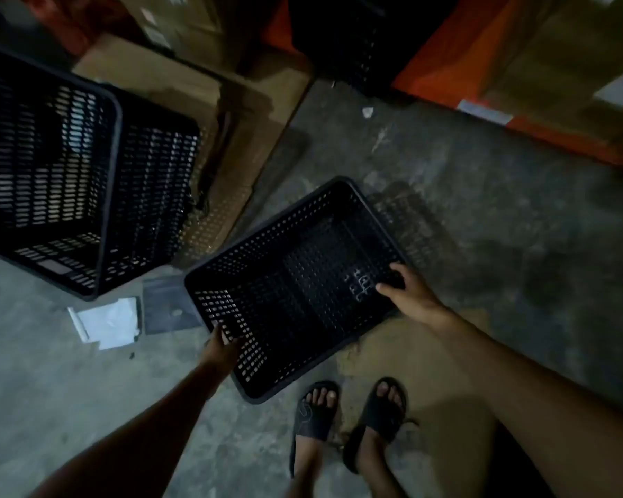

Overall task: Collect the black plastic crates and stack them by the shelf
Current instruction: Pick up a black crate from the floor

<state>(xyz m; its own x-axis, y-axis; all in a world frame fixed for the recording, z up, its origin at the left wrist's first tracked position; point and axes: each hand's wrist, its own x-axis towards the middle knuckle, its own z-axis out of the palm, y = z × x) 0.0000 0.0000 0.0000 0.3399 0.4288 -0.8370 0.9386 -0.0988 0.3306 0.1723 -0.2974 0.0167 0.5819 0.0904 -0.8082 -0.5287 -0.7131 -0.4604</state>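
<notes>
A black perforated plastic crate is held open side up in front of my feet, turned at an angle. My left hand grips its near-left rim, and my right hand grips its right rim. A larger black crate lies tipped on its side at the left, leaning by a cardboard box. Another dark crate stands at the top centre, blurred and in shadow.
Cardboard boxes line the upper left. An orange shelf base with boxes runs along the upper right. White paper and a grey sheet lie on the concrete floor. My sandalled feet stand below the crate.
</notes>
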